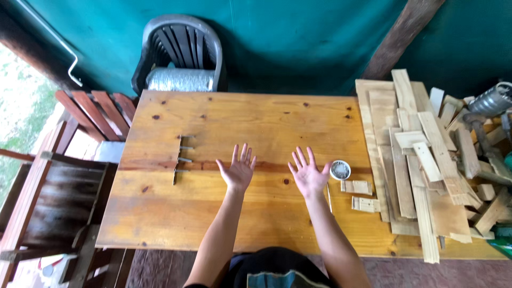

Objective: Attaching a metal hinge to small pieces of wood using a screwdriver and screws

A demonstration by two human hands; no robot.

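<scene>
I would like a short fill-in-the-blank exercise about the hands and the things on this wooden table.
1. Both hands, left hand and right hand, are turned palm ____.
2. The small round tin lies nearest the ____ hand.
3. The pile of wood offcuts lies on the table's ____ side.
4. Behind the table stands a grey plastic ____.

Missing words: up; right; right; chair

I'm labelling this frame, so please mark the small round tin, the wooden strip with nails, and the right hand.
Round tin [340, 169], head view, on its open middle.
Wooden strip with nails [177, 161], head view, mid-strip.
Right hand [309, 176], head view, on the palm.
</scene>
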